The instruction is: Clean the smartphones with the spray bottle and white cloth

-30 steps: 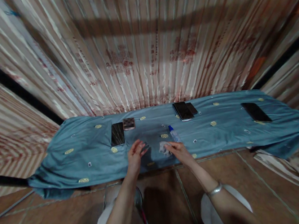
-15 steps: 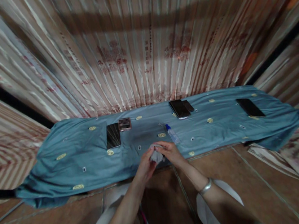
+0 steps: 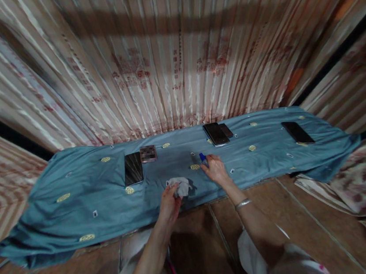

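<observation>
My left hand (image 3: pixel 170 203) pinches a crumpled light grey cloth (image 3: pixel 180 186) just above the front part of the blue bedsheet. My right hand (image 3: pixel 217 169) is closed around a small clear bottle with a blue cap (image 3: pixel 203 157). The cap sticks out past the fingers, while most of the bottle's body is hidden under the hand. To the left lies a black tablet-like slab (image 3: pixel 133 169), with a blurred-out small rectangle (image 3: pixel 148 153) touching its upper right side.
Behind the right hand, a dark flat device (image 3: pixel 216 134) lies beside a smaller dark one (image 3: pixel 226 130). Another black slab (image 3: pixel 297 132) is on the right of the blue patterned sheet (image 3: pixel 102 187). Striped curtains (image 3: pixel 158 46) hang behind; brown tiles (image 3: pixel 265 207) show in front.
My hands have come apart. The left keeps the cloth and has moved slightly left; the right has let go of it, reached forward and closed on the bottle.
</observation>
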### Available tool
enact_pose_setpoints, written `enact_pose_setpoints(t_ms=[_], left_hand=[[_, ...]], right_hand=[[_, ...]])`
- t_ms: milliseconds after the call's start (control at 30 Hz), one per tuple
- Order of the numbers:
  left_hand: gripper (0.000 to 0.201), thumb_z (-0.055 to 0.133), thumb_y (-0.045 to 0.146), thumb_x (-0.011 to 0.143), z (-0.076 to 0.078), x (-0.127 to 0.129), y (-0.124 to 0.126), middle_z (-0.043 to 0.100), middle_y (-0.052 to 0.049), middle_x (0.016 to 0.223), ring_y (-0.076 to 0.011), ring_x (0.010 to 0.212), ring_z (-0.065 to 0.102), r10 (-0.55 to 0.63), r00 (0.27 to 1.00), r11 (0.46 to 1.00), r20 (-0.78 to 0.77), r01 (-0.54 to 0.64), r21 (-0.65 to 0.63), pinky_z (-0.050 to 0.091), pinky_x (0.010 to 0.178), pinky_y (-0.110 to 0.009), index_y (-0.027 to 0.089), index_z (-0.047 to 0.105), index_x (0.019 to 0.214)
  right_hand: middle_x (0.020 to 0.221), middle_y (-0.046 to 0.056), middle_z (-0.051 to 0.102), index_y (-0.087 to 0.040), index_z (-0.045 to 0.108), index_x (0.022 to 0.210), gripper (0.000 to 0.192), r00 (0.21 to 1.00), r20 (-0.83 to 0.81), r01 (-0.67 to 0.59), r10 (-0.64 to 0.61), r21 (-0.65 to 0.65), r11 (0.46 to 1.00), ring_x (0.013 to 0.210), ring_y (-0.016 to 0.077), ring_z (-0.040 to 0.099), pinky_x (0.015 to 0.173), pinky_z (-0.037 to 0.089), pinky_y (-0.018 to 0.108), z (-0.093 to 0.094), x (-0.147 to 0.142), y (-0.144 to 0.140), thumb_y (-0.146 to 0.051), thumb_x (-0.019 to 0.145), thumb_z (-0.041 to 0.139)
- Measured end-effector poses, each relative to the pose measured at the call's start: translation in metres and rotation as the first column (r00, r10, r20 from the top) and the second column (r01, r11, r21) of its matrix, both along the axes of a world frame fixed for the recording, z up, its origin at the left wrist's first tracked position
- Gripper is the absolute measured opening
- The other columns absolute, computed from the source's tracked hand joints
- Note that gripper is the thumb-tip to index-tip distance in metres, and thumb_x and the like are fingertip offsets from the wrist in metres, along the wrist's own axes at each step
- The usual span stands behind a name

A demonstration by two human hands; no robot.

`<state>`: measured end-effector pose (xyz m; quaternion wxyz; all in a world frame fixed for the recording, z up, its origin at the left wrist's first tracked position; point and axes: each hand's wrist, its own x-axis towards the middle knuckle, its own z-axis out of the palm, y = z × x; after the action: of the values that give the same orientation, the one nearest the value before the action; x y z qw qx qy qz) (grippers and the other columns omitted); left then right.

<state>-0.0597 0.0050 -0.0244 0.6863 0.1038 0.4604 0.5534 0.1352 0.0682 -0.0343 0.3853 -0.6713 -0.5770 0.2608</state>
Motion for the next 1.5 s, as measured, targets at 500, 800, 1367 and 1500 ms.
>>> enact_pose_setpoints(t_ms=[500,800,1367,1500], left_hand=[[0.008,0.059,0.016,0.085,0.012,0.007,0.001,0.068,-0.002,0.072,-0.0125,0.062,0.062,-0.033,0.995,0.999,0.093,0.033,-0.001,0.054,0.061,-0.025,0.014,0.064,0.079],[0.015,0.055,0.017,0.088,0.009,0.013,0.000,0.065,-0.002,0.068,-0.0113,0.060,0.060,-0.086,0.990,0.996,0.109,0.087,0.001,0.051,0.062,-0.023,0.015,0.064,0.076],[0.013,0.056,0.014,0.086,0.003,0.012,-0.005,0.066,-0.002,0.069,-0.0118,0.060,0.060,-0.091,0.989,0.996,0.116,0.092,-0.005,0.052,0.065,-0.025,0.015,0.064,0.076],[0.009,0.057,0.015,0.086,0.001,0.010,-0.003,0.070,-0.005,0.080,-0.0140,0.071,0.065,-0.069,0.991,0.998,0.112,0.070,-0.003,0.053,0.072,-0.027,0.015,0.065,0.082]], right_hand=[[0.091,0.005,0.074,-0.023,0.049,0.137,0.068,0.352,-0.935,-0.544,0.047,-0.163,0.823,0.058,0.0130,0.059,0.043,0.040,0.019,0.040,-0.025,-0.061,-0.032,0.070,0.061],[0.068,-0.004,0.063,-0.027,0.050,0.139,0.066,0.724,-0.562,-0.542,0.401,-0.104,0.834,0.045,0.0090,0.049,0.041,0.043,0.020,0.027,-0.040,-0.069,-0.030,0.075,0.067],[0.056,-0.008,0.054,-0.023,0.057,0.126,0.047,0.794,-0.467,-0.489,0.389,-0.111,0.865,0.039,0.0077,0.049,0.038,0.043,0.017,0.016,-0.045,-0.069,-0.028,0.079,0.060],[0.068,-0.004,0.063,-0.026,0.045,0.140,0.065,0.763,-0.553,-0.456,0.334,-0.095,0.885,0.045,0.0095,0.054,0.043,0.048,0.021,0.008,-0.034,-0.062,-0.035,0.079,0.064]])
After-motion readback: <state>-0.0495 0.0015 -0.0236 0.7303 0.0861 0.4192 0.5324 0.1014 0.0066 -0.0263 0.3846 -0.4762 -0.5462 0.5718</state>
